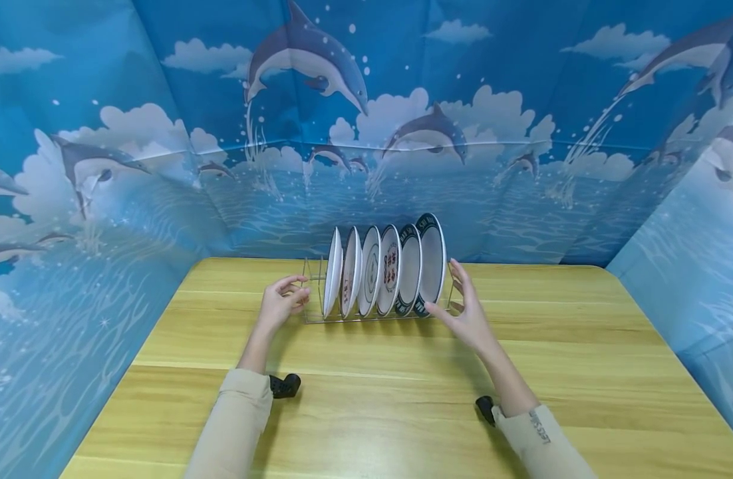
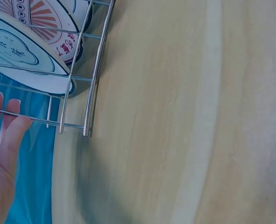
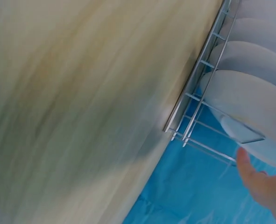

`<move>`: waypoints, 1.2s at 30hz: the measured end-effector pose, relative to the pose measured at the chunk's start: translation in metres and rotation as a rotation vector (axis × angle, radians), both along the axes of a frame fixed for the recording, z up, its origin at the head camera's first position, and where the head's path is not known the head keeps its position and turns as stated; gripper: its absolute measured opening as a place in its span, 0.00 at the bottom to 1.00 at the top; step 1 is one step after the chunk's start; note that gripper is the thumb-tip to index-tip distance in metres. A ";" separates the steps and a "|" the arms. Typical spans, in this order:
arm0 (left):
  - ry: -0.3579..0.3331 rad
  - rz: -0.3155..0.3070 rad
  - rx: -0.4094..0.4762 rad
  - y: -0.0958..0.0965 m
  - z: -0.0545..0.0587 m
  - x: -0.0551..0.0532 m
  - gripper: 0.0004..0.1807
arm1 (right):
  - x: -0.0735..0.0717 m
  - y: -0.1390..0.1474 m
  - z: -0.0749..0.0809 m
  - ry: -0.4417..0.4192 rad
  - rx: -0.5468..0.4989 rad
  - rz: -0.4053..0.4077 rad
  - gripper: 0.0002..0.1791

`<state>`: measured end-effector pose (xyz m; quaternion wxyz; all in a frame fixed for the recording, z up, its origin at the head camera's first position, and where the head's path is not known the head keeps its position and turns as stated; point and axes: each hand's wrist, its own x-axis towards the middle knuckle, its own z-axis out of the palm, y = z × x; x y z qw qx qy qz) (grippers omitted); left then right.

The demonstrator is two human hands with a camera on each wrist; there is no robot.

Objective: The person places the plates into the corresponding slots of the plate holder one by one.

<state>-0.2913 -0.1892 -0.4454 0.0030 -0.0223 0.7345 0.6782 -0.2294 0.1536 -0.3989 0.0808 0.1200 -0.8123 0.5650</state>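
A metal wire dish rack (image 1: 316, 322) stands near the table's far edge, with several white plates upright in a row. The two rightmost dishes have dark green rims with lettering; the largest dish (image 1: 432, 266) is at the right end. At the rack's left end, my left hand (image 1: 279, 301) pinches the end wire (image 2: 11, 113) between thumb and fingers, beside a plate (image 2: 21, 49) with a blue outlined pattern. My right hand (image 1: 465, 318) is around the rack's right end, thumb and fingers spread apart. In the right wrist view, a fingertip (image 3: 242, 156) is close to the end wire.
The rack rests on a wood-grain table (image 1: 378, 406). Behind and beside it hangs a blue cloth (image 1: 354, 186) printed with dolphins and clouds. A black device (image 1: 285, 386) sits at the left wrist, another black device (image 1: 485, 410) at the right.
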 end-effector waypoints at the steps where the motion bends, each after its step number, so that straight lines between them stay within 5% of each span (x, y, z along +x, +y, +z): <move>1: 0.004 -0.002 -0.007 0.001 0.001 0.002 0.20 | -0.002 0.002 -0.002 0.009 -0.007 0.006 0.48; 10: 0.030 0.026 -0.028 0.018 0.001 0.027 0.17 | -0.031 0.028 -0.029 0.038 -0.020 0.055 0.50; 18: 0.026 0.102 0.037 0.042 0.001 0.059 0.16 | -0.032 0.034 -0.008 0.045 -0.023 0.102 0.47; 25: 0.055 0.078 0.042 0.041 -0.002 0.063 0.19 | -0.033 0.034 -0.009 0.057 -0.084 0.066 0.45; 28: 0.128 0.028 -0.023 0.034 -0.002 0.060 0.19 | -0.026 0.028 -0.005 0.169 -0.150 -0.019 0.41; 32: 0.266 -0.008 -0.145 0.020 0.003 0.050 0.19 | -0.017 0.014 0.001 0.434 -0.258 -0.126 0.36; 36: 0.335 -0.035 -0.227 0.007 0.010 0.039 0.20 | -0.010 -0.005 0.003 0.636 -0.348 -0.082 0.32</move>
